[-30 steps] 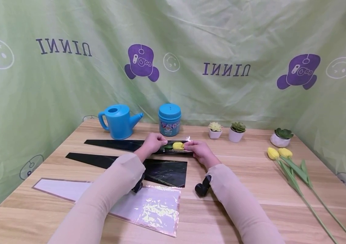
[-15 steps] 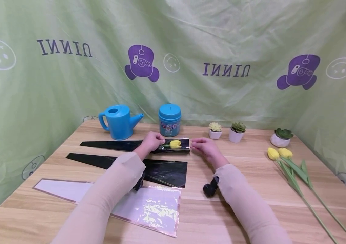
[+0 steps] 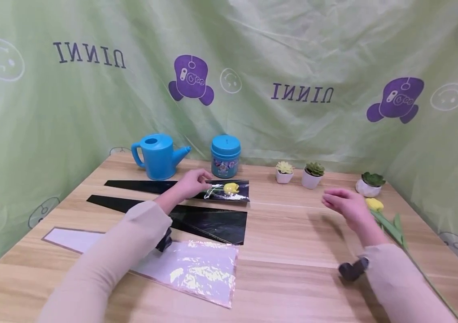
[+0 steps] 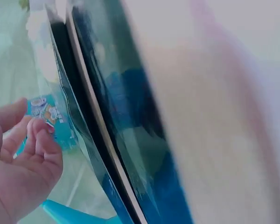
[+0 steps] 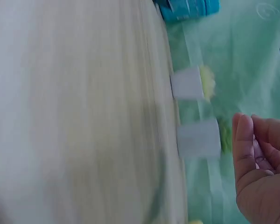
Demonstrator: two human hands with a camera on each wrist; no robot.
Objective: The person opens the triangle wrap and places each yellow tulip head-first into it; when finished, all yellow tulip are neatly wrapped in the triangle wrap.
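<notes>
In the head view my left hand (image 3: 192,184) hovers over the far black flower sleeve (image 3: 152,185), its fingers loosely bent with nothing between them. A yellow tulip (image 3: 230,188) lies in that sleeve, its bloom near the wide right end. The left wrist view also shows the hand (image 4: 25,158) bare, beside the glossy sleeves. My right hand (image 3: 346,204) is up over the right side of the table, fingers drawn together and holding nothing. Just beyond it, another yellow tulip (image 3: 375,204) lies on the table, partly hidden by the hand and forearm.
A second black sleeve (image 3: 212,224) and a clear, pink-edged sleeve (image 3: 196,269) lie nearer. Along the back stand a blue watering can (image 3: 160,157), a blue lidded tub (image 3: 225,157) and small potted succulents (image 3: 311,179). A green curtain (image 3: 253,45) hangs behind.
My right hand has left the wide end of the far sleeve and moved right, toward the loose tulips. My left hand has drawn slightly left, off the tulip's sleeve, which now lies flatter.
</notes>
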